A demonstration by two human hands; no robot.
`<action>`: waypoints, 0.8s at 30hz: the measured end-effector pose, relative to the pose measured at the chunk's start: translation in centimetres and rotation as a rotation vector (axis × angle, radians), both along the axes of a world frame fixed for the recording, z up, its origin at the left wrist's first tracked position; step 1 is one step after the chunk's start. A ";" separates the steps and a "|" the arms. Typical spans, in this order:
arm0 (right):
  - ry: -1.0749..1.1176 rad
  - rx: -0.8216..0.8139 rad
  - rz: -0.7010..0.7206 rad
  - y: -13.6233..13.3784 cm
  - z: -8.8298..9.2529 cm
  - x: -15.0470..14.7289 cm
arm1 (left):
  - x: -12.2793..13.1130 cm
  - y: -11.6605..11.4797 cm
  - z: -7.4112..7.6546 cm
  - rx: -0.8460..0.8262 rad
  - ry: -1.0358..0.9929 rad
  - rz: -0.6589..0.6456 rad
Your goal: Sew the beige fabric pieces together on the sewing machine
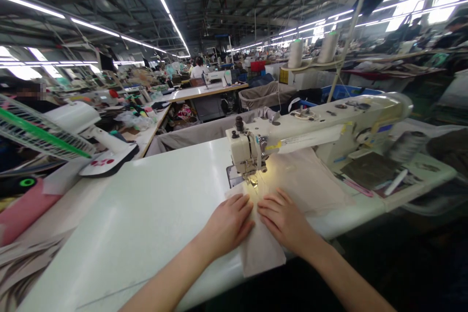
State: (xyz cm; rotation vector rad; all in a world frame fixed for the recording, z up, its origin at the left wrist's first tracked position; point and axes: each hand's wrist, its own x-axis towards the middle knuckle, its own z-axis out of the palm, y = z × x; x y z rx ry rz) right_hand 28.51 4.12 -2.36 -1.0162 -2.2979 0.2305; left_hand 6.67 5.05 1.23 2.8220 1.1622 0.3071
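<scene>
Head view: the left hand [228, 224] and the right hand [285, 222] lie side by side, palms down, on a beige cloth [261, 253] at the near edge of a white table [146, 204]. Both hands are spread flat with fingers stretched out. They press on the cloth and grip nothing. Their inner edges are just beside each other; whether they touch cannot be told.

Under the hands the cloth is a narrow strip whose long axis points away from the person. It runs from the table edge below the wrists, where its end hangs slightly over, to the lit needle area just beyond the fingertips. More of the cloth spreads out wider beyond the right hand, under the arm of the sewing machine [310, 129].

The sewing machine stands just past the fingertips, with its head nearest the hands and its long body running off to the right. It carries yellow stickers, a blue sticker and a white printed strip, all too small to read.

Well to the left of the left hand stands a white fan [91, 129]; the red marks on its base cannot be read. A pink cloth [22, 209] lies further left. Well to the right of the right hand lie a dark swatch [369, 168] and a white pen [397, 181]. Two thread cones [295, 53] stand far beyond the machine.
</scene>
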 end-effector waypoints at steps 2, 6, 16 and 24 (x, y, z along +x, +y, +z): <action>-0.016 -0.017 -0.004 0.6 0.0 -0.2 | -0.2 0.7 0.1 -0.003 -0.001 0.005; -0.045 -0.039 -0.021 2.1 0.2 -0.9 | -0.8 2.5 0.2 -0.003 0.006 0.014; -0.096 0.015 -0.048 4.8 0.1 -2.0 | -1.3 5.5 0.4 0.007 -0.022 0.002; -0.102 0.052 -0.063 4.2 -0.3 -2.2 | -1.5 5.1 -0.7 0.027 -0.095 0.045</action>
